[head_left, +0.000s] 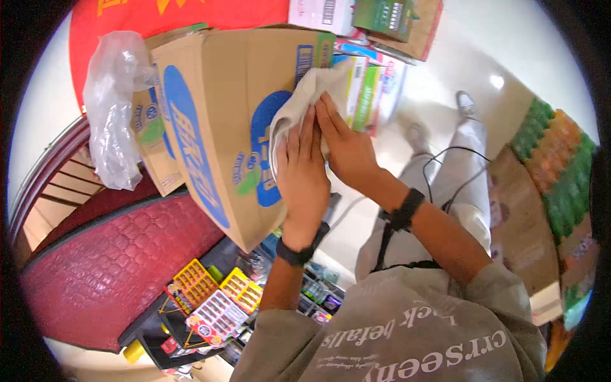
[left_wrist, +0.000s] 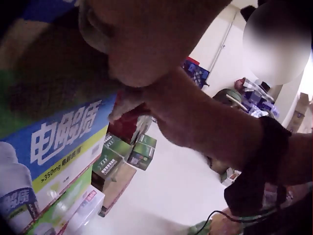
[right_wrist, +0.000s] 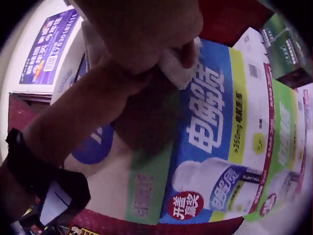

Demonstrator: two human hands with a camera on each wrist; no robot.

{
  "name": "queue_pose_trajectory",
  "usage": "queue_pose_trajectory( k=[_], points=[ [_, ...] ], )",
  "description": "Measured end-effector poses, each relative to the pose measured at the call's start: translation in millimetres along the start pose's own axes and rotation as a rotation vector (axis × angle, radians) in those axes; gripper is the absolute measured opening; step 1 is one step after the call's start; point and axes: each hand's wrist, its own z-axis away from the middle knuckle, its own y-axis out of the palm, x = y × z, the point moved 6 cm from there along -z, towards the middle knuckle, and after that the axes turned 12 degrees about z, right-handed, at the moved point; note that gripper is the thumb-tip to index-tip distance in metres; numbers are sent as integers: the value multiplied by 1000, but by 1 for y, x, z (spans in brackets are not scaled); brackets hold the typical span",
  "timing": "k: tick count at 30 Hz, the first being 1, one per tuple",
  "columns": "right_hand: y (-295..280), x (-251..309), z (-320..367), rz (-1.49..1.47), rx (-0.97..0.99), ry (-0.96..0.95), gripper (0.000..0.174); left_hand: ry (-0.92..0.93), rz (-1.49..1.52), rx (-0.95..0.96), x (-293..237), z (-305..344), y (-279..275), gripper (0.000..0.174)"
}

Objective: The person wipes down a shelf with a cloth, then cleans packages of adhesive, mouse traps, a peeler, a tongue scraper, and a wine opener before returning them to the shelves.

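Note:
A pale cloth lies bunched against the upper side of a big cardboard carton. My left hand rests on the cloth with its fingers stretched out. Beside it, my right hand holds the cloth's right part, its index finger reaching over near the left fingertips. In the right wrist view the cloth shows below my right hand, against the carton's blue printed edge. The left wrist view has my left hand large and dark at the top; both thumbs are mostly hidden.
Printed drink boxes stand beyond the carton, with green boxes farther back. A clear plastic bag hangs at the left above a red padded seat. Small packaged goods lie below. Stacked green packs stand at right.

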Motion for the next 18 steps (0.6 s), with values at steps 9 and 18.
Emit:
queue_pose_trajectory(
  k=[9,18],
  points=[
    [0,72,6,-257,-555,-380,54,-118,-400,-104,20,56,-50,60],
    [81,47,78,-201,-394,-229,47,-73,-273,195,23,116,-10,67]
  ],
)
